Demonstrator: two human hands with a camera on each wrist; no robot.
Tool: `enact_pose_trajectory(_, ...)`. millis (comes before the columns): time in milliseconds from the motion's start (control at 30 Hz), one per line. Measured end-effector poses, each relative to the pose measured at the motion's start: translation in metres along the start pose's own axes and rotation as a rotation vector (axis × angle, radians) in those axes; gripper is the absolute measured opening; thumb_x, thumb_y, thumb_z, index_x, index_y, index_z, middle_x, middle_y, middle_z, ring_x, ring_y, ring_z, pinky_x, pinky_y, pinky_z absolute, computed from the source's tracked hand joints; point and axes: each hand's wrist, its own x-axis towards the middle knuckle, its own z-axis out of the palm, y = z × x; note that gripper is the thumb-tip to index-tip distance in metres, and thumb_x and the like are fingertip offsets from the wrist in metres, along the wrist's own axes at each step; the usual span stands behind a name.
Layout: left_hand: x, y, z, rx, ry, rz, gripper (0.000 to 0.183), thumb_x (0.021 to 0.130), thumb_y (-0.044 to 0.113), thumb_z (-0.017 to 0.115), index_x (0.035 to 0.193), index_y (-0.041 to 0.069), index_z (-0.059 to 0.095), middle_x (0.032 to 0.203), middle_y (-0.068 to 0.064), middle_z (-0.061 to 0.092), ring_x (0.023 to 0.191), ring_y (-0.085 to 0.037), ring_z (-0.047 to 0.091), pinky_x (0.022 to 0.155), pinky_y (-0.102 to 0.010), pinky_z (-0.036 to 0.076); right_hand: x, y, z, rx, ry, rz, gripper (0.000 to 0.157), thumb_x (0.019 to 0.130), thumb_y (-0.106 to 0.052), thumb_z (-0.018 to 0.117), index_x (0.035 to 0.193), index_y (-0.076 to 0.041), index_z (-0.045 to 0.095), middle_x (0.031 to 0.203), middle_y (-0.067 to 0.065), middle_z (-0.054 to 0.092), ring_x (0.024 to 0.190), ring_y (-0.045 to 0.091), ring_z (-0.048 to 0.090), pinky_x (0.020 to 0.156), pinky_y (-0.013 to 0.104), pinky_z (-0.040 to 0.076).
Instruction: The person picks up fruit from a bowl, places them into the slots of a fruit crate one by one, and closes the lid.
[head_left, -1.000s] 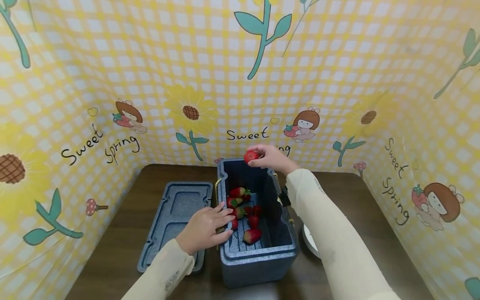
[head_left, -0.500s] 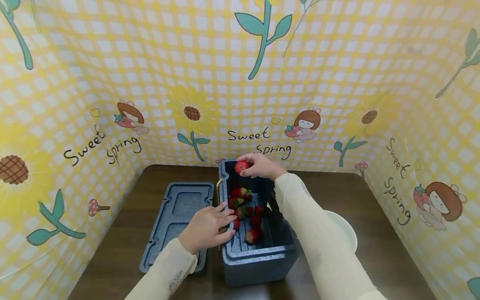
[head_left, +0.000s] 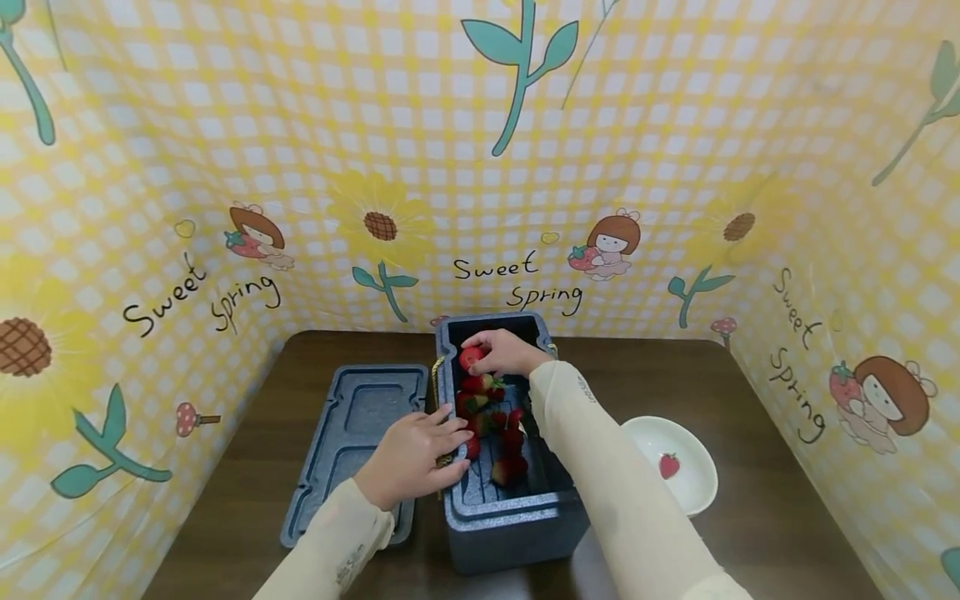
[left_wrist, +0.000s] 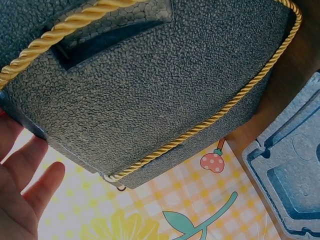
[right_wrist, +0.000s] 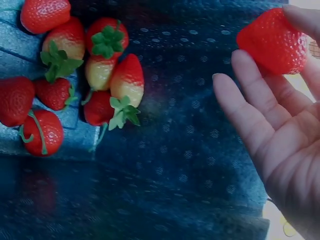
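Note:
My right hand (head_left: pixel 507 353) pinches a red strawberry (right_wrist: pixel 274 42) between thumb and fingers, inside the far end of a dark blue-grey foam box (head_left: pixel 517 542). Below and nearer, several strawberries (head_left: pixel 510 469) lie on the ribbed box floor, some half pale yellow with green leaves. My left hand (head_left: pixel 414 457) rests on the box's left rim with its fingers fairly straight. In the left wrist view its fingertips (left_wrist: pixel 52 175) show at the rim, beside the box's outer wall and a gold rope (left_wrist: pixel 215 116).
A matching foam lid (head_left: pixel 375 408) lies on the brown table (head_left: pixel 247 500) left of the box. To the right stands a white bowl (head_left: pixel 701 475) holding one strawberry (head_left: pixel 669 465), partly behind my right sleeve. A yellow checked cloth (head_left: pixel 480 192) encloses the back and sides.
My right hand has moved left and down with the strawberry, from over the far rim into the box. The bowl shows more as the sleeve shifts. My left hand keeps its place.

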Motion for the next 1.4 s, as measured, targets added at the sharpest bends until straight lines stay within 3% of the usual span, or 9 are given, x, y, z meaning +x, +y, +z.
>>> enact_pose_trajectory(100,0.000,0.000,0.000,-0.004,0.005,0.003,0.035,0.088,0.035,0.060,0.108,0.010,0.074,0.111,-0.006,0.070,0.111,-0.027,0.062,0.084,-0.042,0.052,0.002,0.004,0.005,0.002,0.008,-0.009,0.045,0.085,-0.010,0.068,0.129,-0.006,0.058,0.108,0.009,0.063,0.084,0.017,0.056,0.081,0.039,0.053)
enact_pose_trajectory(300,0.000,0.000,-0.002,-0.011,0.006,0.003,0.035,0.087,0.034,0.062,0.108,0.010,0.074,0.111,-0.006,0.070,0.111,-0.027,0.062,0.083,-0.041,0.053,0.005,0.012,0.014,0.005,0.005,-0.020,0.043,0.085,-0.008,0.067,0.127,-0.003,0.060,0.103,0.008,0.064,0.078,0.015,0.057,0.075,0.029,0.053)
enact_pose_trajectory(467,0.000,0.001,-0.001,-0.003,-0.022,-0.017,0.036,0.088,0.035,0.060,0.110,0.011,0.074,0.112,-0.005,0.070,0.113,-0.026,0.061,0.084,-0.041,0.052,0.005,0.015,0.018,0.058,-0.013,0.032,0.044,0.085,-0.008,0.066,0.128,-0.003,0.059,0.106,0.011,0.063,0.077,0.020,0.063,0.075,0.035,0.056)
enact_pose_trajectory(633,0.000,0.001,0.001,0.001,-0.019,-0.008,0.035,0.088,0.035,0.060,0.110,0.011,0.074,0.112,-0.005,0.070,0.113,-0.025,0.061,0.084,-0.040,0.052,0.004,0.019,0.019,0.040,-0.025,0.028,0.044,0.085,-0.009,0.066,0.129,-0.003,0.059,0.109,0.011,0.062,0.085,0.022,0.063,0.077,0.037,0.056)
enact_pose_trajectory(833,-0.001,0.001,0.001,0.004,-0.007,-0.020,0.036,0.088,0.035,0.060,0.110,0.011,0.074,0.113,-0.005,0.070,0.113,-0.025,0.061,0.088,-0.042,0.050,0.005,0.020,0.019,-0.074,-0.048,0.034,0.044,0.085,-0.007,0.064,0.128,-0.002,0.059,0.104,0.011,0.063,0.085,0.028,0.064,0.073,0.035,0.056)
enact_pose_trajectory(1033,-0.002,0.001,0.003,-0.006,-0.001,-0.018,0.036,0.089,0.035,0.059,0.112,0.010,0.073,0.114,-0.005,0.069,0.114,-0.025,0.061,0.091,-0.043,0.049,0.006,0.021,0.021,-0.239,-0.086,0.104,0.042,0.085,-0.006,0.064,0.127,-0.002,0.060,0.092,0.006,0.064,0.070,0.017,0.061,0.067,0.030,0.055)
enact_pose_trajectory(1133,-0.002,0.000,0.004,-0.002,0.005,-0.012,0.036,0.089,0.035,0.059,0.112,0.011,0.073,0.114,-0.004,0.069,0.114,-0.025,0.061,0.090,-0.042,0.050,0.007,0.022,0.024,-0.272,-0.095,0.131,0.043,0.085,-0.006,0.065,0.127,-0.002,0.060,0.094,0.007,0.064,0.074,0.019,0.063,0.070,0.032,0.055)
enact_pose_trajectory(1400,-0.003,-0.001,0.005,-0.008,0.029,0.000,0.035,0.088,0.033,0.060,0.111,0.010,0.073,0.113,-0.005,0.069,0.113,-0.025,0.061,0.087,-0.043,0.050,0.010,0.023,0.031,-0.409,-0.003,0.196,0.040,0.083,-0.011,0.071,0.122,-0.003,0.064,0.107,0.008,0.066,0.081,0.017,0.057,0.076,0.029,0.051)
